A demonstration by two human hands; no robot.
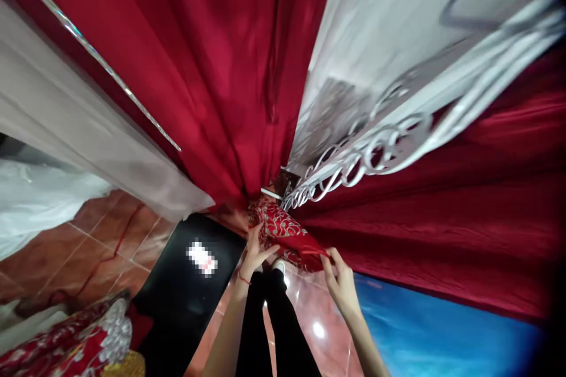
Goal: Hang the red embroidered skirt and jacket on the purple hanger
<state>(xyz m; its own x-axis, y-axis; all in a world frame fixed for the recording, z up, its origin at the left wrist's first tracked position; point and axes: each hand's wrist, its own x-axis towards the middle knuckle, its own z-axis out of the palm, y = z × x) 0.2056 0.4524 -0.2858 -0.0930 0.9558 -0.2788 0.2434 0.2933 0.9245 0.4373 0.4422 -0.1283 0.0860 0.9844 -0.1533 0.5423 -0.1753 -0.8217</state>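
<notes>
A red cloth (287, 225) with silvery scroll embroidery spreads between my two hands, above the tiled floor. My left hand (253, 256), with a thin red band at the wrist, holds the cloth's left side, its thumb stretched apart from the fingers. At the right end, my right hand (339, 283) pinches the plain red edge of the cloth between thumb and fingers. Part of the cloth's far side lies against the foot of a white scrolled metal frame (367, 156).
Red drapes (212, 70) and white drapes (354, 29) hang ahead. To my left is a black surface (190, 294) bearing a blurred white item (202, 258). Embroidered fabrics (88, 341) lie at lower left. A blue panel (424, 324) is at right, with reddish floor tiles (305, 306) below.
</notes>
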